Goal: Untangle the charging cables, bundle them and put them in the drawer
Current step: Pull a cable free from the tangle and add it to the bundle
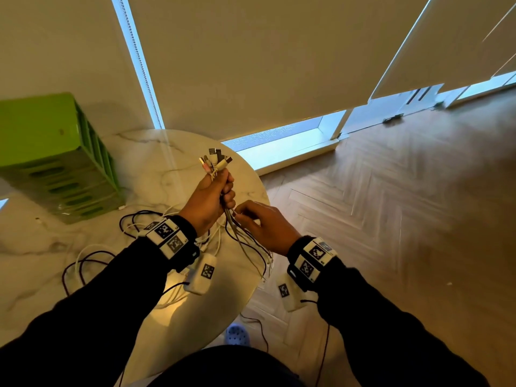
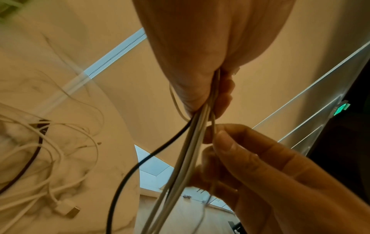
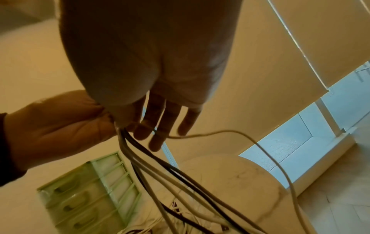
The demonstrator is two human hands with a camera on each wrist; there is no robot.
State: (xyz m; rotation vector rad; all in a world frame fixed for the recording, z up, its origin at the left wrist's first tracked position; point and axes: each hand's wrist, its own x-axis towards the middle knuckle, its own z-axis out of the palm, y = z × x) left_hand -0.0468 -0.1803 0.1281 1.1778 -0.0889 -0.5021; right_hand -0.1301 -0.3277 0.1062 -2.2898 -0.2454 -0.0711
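Note:
My left hand (image 1: 223,191) is raised above the marble table (image 1: 156,152) and grips a bunch of white and black charging cables (image 2: 192,150) in its fist. Their plug ends (image 1: 216,160) stick up out of the fist. The cords hang down from it to the table. Just below it, my right hand (image 1: 240,216) pinches one thin white cable (image 3: 260,142) between thumb and forefinger, with its other fingers (image 3: 160,126) fairly straight. The green drawer unit (image 1: 50,135) stands at the table's back left with its drawers shut.
Loose loops of white and black cable (image 1: 92,258) lie on the table under my left arm, one ending in a USB plug (image 2: 68,210). The round table's edge (image 1: 259,275) runs beneath my right wrist. Wooden floor (image 1: 391,219) lies to the right, and a blue shoe (image 1: 237,335) below.

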